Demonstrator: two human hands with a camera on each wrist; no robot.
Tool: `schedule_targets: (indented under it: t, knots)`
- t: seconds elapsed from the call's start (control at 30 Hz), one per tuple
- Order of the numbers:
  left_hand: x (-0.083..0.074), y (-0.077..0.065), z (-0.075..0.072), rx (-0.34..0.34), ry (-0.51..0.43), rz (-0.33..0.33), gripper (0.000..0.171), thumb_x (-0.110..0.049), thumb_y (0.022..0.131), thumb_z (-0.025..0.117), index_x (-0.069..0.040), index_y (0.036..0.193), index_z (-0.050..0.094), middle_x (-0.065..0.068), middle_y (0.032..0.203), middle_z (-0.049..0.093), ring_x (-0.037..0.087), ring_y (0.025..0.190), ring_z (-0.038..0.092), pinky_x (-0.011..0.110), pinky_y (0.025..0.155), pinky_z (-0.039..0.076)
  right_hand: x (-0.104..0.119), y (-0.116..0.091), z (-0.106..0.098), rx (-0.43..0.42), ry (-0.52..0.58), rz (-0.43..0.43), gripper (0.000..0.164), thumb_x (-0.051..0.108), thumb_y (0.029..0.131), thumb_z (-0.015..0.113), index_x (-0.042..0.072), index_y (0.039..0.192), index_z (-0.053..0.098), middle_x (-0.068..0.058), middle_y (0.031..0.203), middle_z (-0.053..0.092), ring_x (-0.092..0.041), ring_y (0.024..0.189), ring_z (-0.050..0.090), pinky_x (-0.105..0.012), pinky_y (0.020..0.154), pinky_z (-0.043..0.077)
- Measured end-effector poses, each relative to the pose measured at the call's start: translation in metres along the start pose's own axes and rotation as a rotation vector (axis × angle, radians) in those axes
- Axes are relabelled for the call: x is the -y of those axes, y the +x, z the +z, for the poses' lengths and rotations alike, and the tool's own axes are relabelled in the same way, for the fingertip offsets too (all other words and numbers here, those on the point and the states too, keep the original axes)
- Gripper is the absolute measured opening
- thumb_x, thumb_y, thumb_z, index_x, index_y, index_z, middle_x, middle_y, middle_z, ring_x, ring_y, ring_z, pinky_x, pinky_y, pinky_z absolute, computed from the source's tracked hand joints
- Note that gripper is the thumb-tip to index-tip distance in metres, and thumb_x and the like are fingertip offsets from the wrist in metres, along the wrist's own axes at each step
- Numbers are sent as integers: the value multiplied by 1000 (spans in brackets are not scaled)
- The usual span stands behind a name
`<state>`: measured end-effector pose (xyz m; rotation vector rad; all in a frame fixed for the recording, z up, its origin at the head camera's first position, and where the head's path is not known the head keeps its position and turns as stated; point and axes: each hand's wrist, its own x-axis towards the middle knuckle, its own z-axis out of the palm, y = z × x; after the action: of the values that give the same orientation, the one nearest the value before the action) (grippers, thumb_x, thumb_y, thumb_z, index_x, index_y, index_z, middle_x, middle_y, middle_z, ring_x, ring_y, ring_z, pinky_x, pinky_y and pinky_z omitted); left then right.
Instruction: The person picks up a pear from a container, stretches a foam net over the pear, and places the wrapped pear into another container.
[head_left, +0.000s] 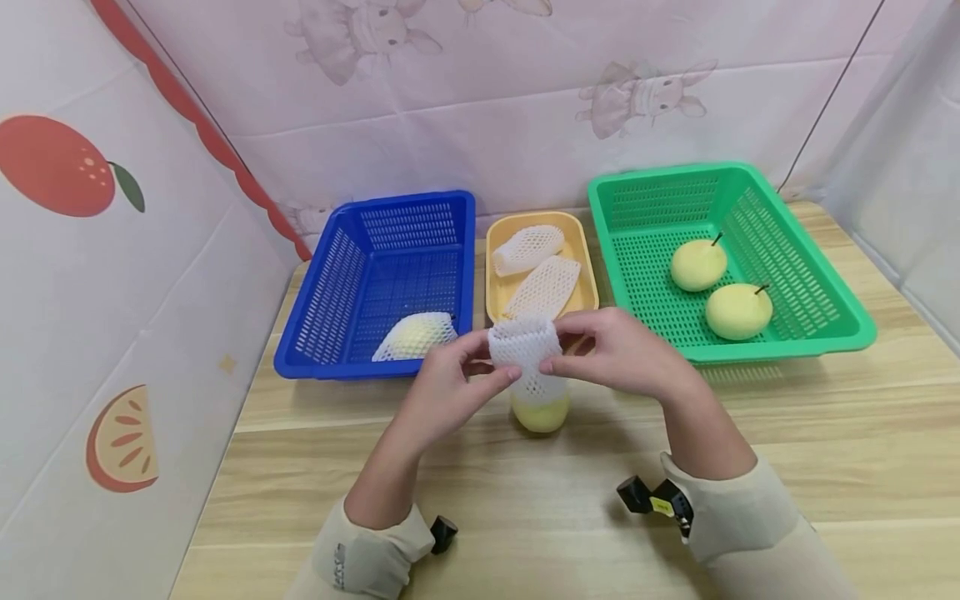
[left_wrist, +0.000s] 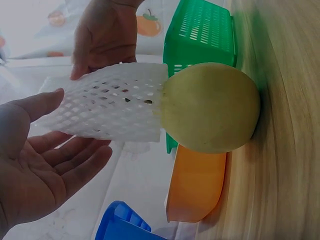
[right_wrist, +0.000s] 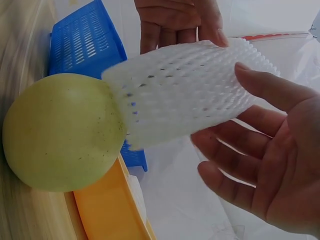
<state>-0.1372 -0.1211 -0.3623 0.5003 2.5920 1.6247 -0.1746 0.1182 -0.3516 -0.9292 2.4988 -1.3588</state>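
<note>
A yellow-green pear (head_left: 542, 415) stands on the table, its upper part inside a white foam net sleeve (head_left: 531, 367). My left hand (head_left: 457, 379) pinches the sleeve's left side between thumb and fingers. On the opposite side my right hand (head_left: 618, 354) pinches it likewise. In the left wrist view the pear (left_wrist: 212, 107) is bare over its lower part, and the foam net (left_wrist: 112, 102) covers only its top end. The right wrist view shows the net (right_wrist: 185, 90) rising well beyond the pear (right_wrist: 65, 132). The pear's stem is hidden.
A blue basket (head_left: 375, 369) at left holds a net-covered pear (head_left: 416, 336). Behind the hands, a yellow tray (head_left: 588, 287) carries foam nets (head_left: 545, 286). The green basket (head_left: 780, 346) at right holds two bare pears (head_left: 699, 265). A printed cloth wall (head_left: 510, 125) stands behind.
</note>
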Motion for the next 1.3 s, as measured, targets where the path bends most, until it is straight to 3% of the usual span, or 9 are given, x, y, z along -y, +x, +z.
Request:
schedule_targets:
  t: [0.3, 0.57, 0.73, 0.87, 1.0, 1.13, 1.3]
  knots:
    - [1, 0, 1, -1, 15, -9, 40, -23, 87, 76, -12, 124, 64, 6, 111, 70, 19, 100, 69, 29, 84, 58, -1, -1, 0, 36, -59, -1, 26, 26, 83, 80, 17, 106, 72, 6, 95, 72, -12, 85, 67, -29, 72, 57]
    - [1, -1, 2, -151, -81, 97, 31, -19, 89, 74, -11, 118, 67, 3, 113, 69, 17, 99, 68, 32, 83, 59, -2, -2, -1, 62, -84, 6, 26, 29, 83, 80, 15, 103, 72, 3, 93, 72, -12, 83, 65, -28, 67, 56]
    - [0, -2, 3, -213, -78, 101, 23, -22, 90, 73, -10, 110, 71, 2, 107, 71, 14, 94, 67, 30, 79, 59, -1, -2, -2, 71, -101, 13, 25, 30, 83, 80, 16, 102, 71, 5, 92, 71, -12, 81, 65, -28, 68, 56]
    - [-1, -2, 4, -219, -62, 96, 21, -23, 90, 73, -11, 107, 73, 3, 102, 72, 15, 89, 67, 33, 78, 59, 1, -2, -4, 66, -119, 31, 30, 32, 84, 79, 19, 109, 71, 8, 95, 71, -10, 87, 65, -29, 73, 56]
    - [-1, -1, 5, -214, -51, 102, 19, -23, 90, 73, -11, 105, 73, 3, 99, 72, 14, 87, 68, 34, 76, 59, 5, -4, -5, 5, -130, 8, 38, 35, 83, 79, 19, 116, 69, 10, 99, 70, -10, 89, 64, -32, 75, 55]
    - [-1, 0, 6, -213, -42, 107, 18, -22, 90, 73, -11, 105, 73, 3, 99, 73, 14, 87, 68, 33, 76, 59, 8, -8, -7, -62, -141, -52, 34, 29, 81, 82, 17, 111, 71, 8, 93, 69, -11, 83, 62, -31, 70, 56]
    - [0, -1, 5, -187, -49, 115, 24, -19, 88, 75, -9, 109, 71, 4, 104, 72, 13, 93, 68, 32, 80, 59, 10, -8, -8, -59, -162, -67, 23, 20, 81, 82, 15, 101, 73, 8, 83, 67, -10, 76, 61, -27, 64, 54]
